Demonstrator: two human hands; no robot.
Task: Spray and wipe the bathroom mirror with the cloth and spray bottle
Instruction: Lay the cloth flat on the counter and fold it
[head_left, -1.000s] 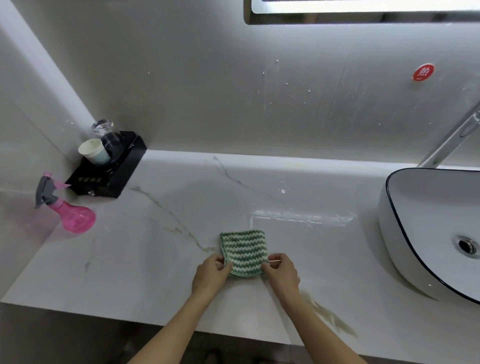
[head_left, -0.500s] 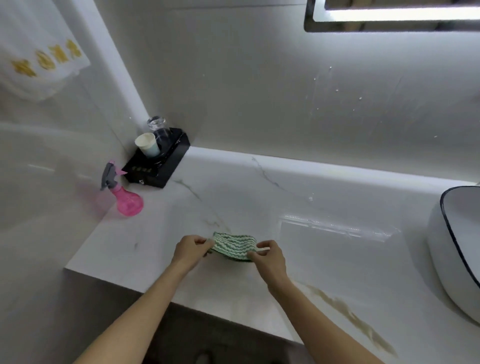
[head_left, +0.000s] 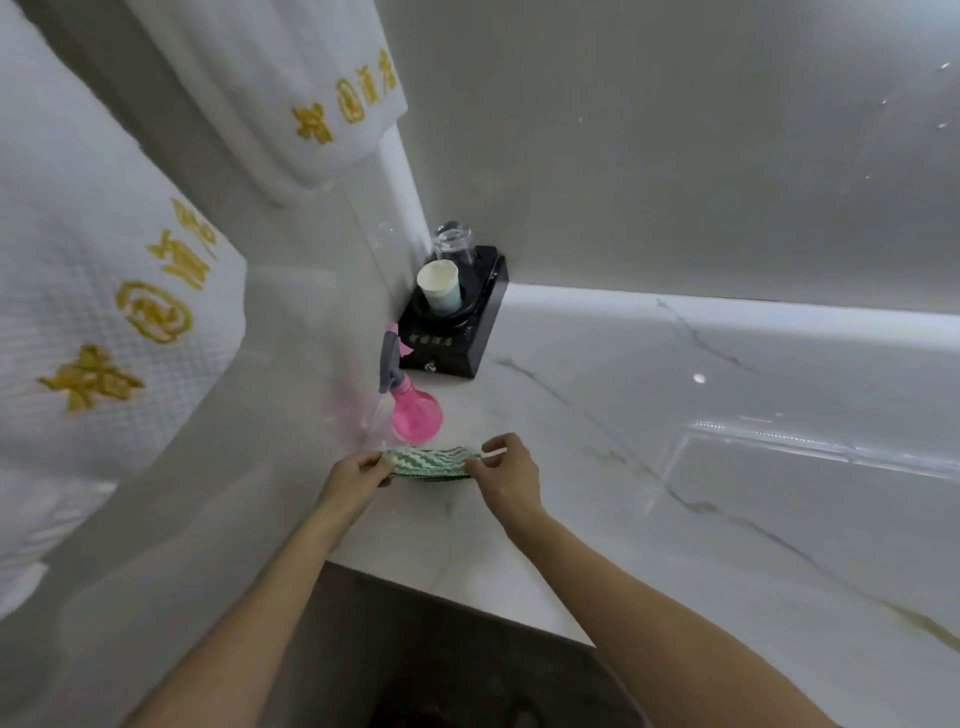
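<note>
Nearest the counter's front edge, both hands held the green striped cloth (head_left: 434, 461) between them: the left hand (head_left: 356, 480) pinched its left end and the right hand (head_left: 506, 480) pinched its right end, fingers curled on the fabric. Half a second earlier the cloth had been well short of the spray bottle (head_left: 413, 405); now it sat just in front of the bottle, which suggested the cloth was being parked so a hand could take the sprayer. Just behind the bottle stood a black tray (head_left: 470, 332) with a paper cup (head_left: 440, 287) and a glass (head_left: 453, 243). Left of the bottle hung white towels (head_left: 104, 332), near enough to brush a reaching arm. No mirror showed.
</note>
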